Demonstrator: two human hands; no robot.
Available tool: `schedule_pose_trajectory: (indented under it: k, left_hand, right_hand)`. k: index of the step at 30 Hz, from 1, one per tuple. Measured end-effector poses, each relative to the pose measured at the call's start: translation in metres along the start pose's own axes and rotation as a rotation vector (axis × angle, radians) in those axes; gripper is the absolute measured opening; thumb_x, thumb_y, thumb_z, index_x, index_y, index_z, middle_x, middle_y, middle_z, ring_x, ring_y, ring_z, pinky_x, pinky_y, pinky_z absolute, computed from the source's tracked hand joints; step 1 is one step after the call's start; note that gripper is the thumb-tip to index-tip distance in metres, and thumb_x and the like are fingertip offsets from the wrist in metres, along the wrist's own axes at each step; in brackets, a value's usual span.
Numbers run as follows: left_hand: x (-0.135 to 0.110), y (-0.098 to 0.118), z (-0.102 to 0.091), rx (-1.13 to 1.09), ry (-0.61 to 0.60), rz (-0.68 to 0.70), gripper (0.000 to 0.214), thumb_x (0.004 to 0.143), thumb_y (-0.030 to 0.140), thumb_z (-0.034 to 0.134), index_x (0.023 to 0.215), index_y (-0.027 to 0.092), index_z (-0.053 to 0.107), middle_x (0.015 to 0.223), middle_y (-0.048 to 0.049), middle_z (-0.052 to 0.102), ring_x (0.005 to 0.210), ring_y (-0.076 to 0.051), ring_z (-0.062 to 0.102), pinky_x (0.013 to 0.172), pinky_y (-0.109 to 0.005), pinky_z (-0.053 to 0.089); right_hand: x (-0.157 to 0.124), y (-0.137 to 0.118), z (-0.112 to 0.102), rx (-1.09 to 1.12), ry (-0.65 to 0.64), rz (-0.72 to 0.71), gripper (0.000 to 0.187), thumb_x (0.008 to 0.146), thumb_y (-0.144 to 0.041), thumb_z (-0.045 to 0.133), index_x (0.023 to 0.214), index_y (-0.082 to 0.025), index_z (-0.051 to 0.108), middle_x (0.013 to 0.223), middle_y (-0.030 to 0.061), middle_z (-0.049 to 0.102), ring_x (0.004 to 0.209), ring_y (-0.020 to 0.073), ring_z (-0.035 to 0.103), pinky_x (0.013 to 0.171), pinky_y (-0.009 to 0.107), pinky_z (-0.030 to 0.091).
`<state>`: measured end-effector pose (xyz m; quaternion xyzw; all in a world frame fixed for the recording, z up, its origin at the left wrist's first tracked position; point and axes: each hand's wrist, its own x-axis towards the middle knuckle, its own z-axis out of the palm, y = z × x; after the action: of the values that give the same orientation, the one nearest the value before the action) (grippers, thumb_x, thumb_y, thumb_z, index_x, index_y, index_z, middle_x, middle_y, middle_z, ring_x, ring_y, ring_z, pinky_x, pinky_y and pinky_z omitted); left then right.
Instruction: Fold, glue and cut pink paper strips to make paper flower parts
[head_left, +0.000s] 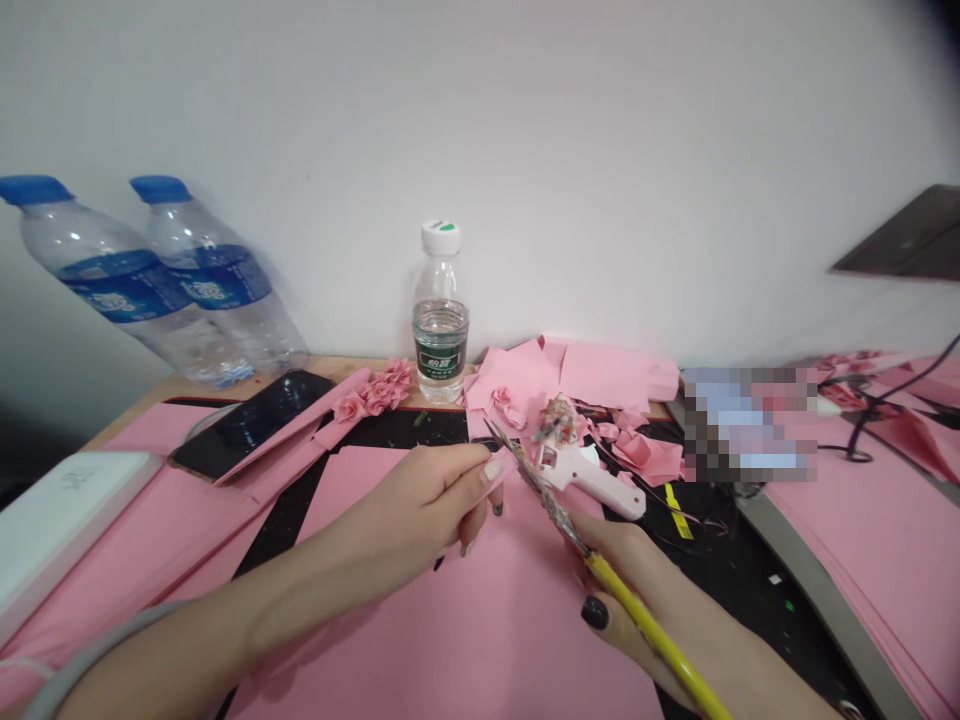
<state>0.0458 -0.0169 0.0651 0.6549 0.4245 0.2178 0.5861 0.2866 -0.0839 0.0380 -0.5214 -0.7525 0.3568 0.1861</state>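
Observation:
My left hand is closed in a pinch on a small piece of pink paper, above a large pink sheet. My right hand is wrapped around a pair of scissors with a yellow handle and blades crusted with residue. The blades point up and left, right beside the pink piece; whether they touch it I cannot tell. Just behind the scissors lies a white glue gun, its nozzle end caked with residue. Part of my right hand's fingers is hidden behind the scissors.
A small water bottle stands at the wall; two larger bottles lean at left. Folded paper flowers, a phone and a white box lie left. Pink scraps and a black cable are at right.

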Motion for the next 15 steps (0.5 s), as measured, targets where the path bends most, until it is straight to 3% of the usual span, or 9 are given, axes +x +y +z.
schedule_pose_trajectory:
  k: [7,15]
  left_hand:
    - [0.0013,-0.0020,-0.0003,-0.011,-0.018,0.015,0.038,0.101,0.039,0.037,0.070,0.020,0.049,0.056,0.0049,0.051,0.048,-0.010,0.042,0.047,-0.022,0.034]
    - [0.0031,-0.0022,-0.0002,-0.022,-0.033,-0.004,0.041,0.100,0.044,0.035,0.069,0.020,0.047,0.055,0.0045,0.051,0.048,-0.011,0.040,0.046,-0.022,0.033]
  right_hand:
    - [0.0031,0.0014,0.0028,0.020,0.030,0.018,0.048,0.087,-0.063,0.050,0.098,-0.020,0.066,0.082,0.0049,0.058,0.067,0.0186,0.050,0.056,0.029,0.047]
    - [0.0045,0.0036,0.0094,0.099,0.000,0.106,0.049,0.087,-0.066,0.047,0.077,-0.020,0.059,0.067,0.0002,0.044,0.057,0.0145,0.036,0.043,0.025,0.032]
